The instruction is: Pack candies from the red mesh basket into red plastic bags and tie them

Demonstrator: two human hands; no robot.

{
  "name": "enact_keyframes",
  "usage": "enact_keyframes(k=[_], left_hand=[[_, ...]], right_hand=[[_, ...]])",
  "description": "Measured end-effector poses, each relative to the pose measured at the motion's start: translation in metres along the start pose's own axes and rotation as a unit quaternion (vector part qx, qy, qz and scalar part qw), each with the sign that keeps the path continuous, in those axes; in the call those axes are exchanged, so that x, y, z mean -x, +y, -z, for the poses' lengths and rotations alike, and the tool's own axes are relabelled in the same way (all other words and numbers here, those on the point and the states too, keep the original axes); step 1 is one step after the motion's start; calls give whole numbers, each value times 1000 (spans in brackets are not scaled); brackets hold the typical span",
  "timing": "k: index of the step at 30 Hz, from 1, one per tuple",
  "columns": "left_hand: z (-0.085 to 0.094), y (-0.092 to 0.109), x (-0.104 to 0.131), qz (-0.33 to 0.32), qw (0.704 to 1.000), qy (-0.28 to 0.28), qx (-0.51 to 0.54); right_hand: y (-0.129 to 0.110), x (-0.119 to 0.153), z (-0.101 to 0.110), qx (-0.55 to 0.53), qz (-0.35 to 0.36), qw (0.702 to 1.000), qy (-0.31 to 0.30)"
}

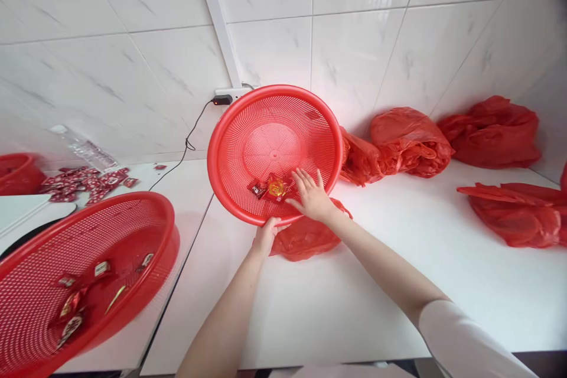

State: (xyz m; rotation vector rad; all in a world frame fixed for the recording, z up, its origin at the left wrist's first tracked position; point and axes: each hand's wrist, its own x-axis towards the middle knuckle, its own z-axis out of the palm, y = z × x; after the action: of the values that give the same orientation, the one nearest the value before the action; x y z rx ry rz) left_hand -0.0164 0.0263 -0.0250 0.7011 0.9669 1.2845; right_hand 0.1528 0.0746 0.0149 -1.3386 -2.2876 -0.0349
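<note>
A round red mesh basket [274, 130] is tilted up toward the camera, above the white table. My left hand [267, 236] grips its lower rim, thumb over the edge. Inside the basket, at its low side, lie a few small wrapped pieces, one of them gold and orange [276, 187] and one dark red [257, 189]. My right hand [310, 195] reaches into the basket with its fingers spread, just right of the gold piece, and holds nothing. Beneath the basket a red plastic bag [305, 239] lies on the table.
A second red basket [153, 207] with several wrapped pieces stands at the lower left. Behind it are a pile of red packets [73, 183] and a clear bottle [88, 150]. A cable [188, 143] runs from a power strip. Red bags [410, 142] line the right side.
</note>
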Motion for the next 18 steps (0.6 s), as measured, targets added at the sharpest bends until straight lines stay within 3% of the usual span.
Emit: enact_keyframes(k=[4, 11, 15, 18], left_hand=[[-1, -4, 1, 3, 1000, -3, 7], [1, -6, -1, 14, 1000, -10, 21], [1, -4, -3, 17, 1000, -3, 14], [1, -2, -2, 20, 1000, -7, 12]], right_hand=[[-13, 2, -21, -6, -8, 998, -69], [-7, 18, -3, -68, 86, 991, -78], [-2, 28, -5, -217, 136, 964, -64], [-1, 31, -6, -350, 72, 933, -44]])
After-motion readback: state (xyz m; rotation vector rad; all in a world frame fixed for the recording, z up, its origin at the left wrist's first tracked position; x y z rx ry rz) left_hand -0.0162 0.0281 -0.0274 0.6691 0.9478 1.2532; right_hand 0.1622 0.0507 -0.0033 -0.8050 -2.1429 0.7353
